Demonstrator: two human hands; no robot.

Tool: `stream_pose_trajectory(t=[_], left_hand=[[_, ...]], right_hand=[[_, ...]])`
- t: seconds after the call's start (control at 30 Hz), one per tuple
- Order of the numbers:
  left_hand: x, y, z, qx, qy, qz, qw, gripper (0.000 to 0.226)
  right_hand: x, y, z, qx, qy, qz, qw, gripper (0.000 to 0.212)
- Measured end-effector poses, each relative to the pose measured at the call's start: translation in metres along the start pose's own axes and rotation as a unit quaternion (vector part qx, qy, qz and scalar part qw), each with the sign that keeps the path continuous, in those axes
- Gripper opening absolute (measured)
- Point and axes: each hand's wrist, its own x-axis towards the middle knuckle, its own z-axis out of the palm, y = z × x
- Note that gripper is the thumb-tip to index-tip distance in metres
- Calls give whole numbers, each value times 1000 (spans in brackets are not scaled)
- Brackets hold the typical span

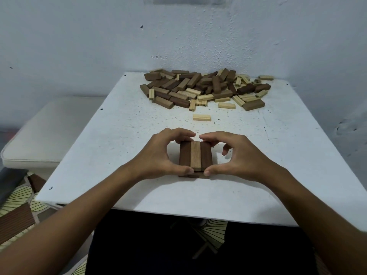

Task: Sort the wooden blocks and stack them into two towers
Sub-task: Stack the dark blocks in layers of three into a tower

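A low stack of brown blocks (pixel 195 155) stands near the front middle of the white table (pixel 111 155). Its top layer is three blocks side by side, two dark and a lighter brown one between them, with another layer showing beneath. My left hand (pixel 158 155) and my right hand (pixel 236 155) curl round the stack from both sides, thumbs at its near end and fingertips at its far end. A big mixed pile of dark and pale blocks (pixel 204 88) lies at the table's far side.
One pale block (pixel 201 117) lies alone between the pile and the stack. A cream cushioned seat (pixel 45 132) stands left of the table. The wall rises right behind the pile. Patterned flooring shows below the table's left front corner.
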Motion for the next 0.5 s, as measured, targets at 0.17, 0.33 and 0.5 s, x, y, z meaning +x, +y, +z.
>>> stream_pose_trajectory(t=[0.17,0.33,0.5], left_hand=[[-1,-1,-1,-2,-1,6,1000,76],[-2,-4,0,-3,-10,2,1000,76],[-2,-6,1,-6,-10,2,1000,75]], right_hand=[[-1,0,2,-1,6,-2,1000,75],[-2,3,4,-9,6,-3,1000,75],[-3,4,7,-18,10,-4,1000,76]])
